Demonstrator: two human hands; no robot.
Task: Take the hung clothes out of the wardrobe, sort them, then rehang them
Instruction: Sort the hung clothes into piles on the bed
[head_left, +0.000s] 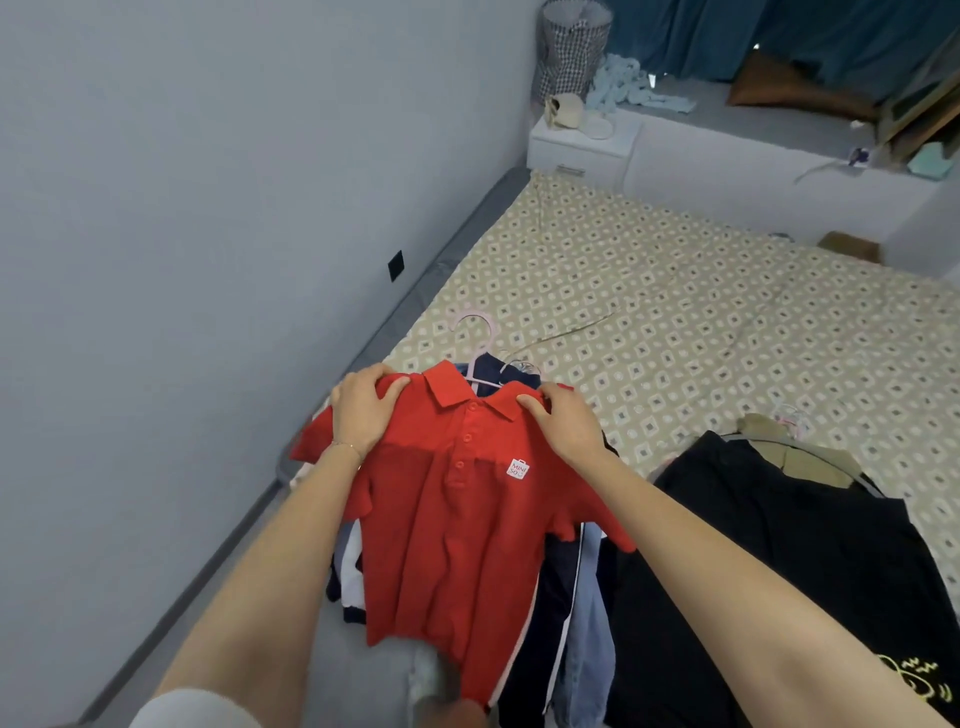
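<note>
fingers of my left hand (363, 410) and right hand (566, 426) curl over the shoulders of a red knit polo shirt (447, 519), held above the pile on the patterned bedsheet (675, 291); it looks light, soft and limp, best gripped at the shoulder seams

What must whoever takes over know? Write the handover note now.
Left hand: fingers grip one shoulder of the red polo shirt. Right hand: grips the other shoulder.
Shirt is held over a pile of dark clothes on the bed; a black garment lies beside.
Done: clothes are out on the bed. To do: sorting, rehanging.
</note>
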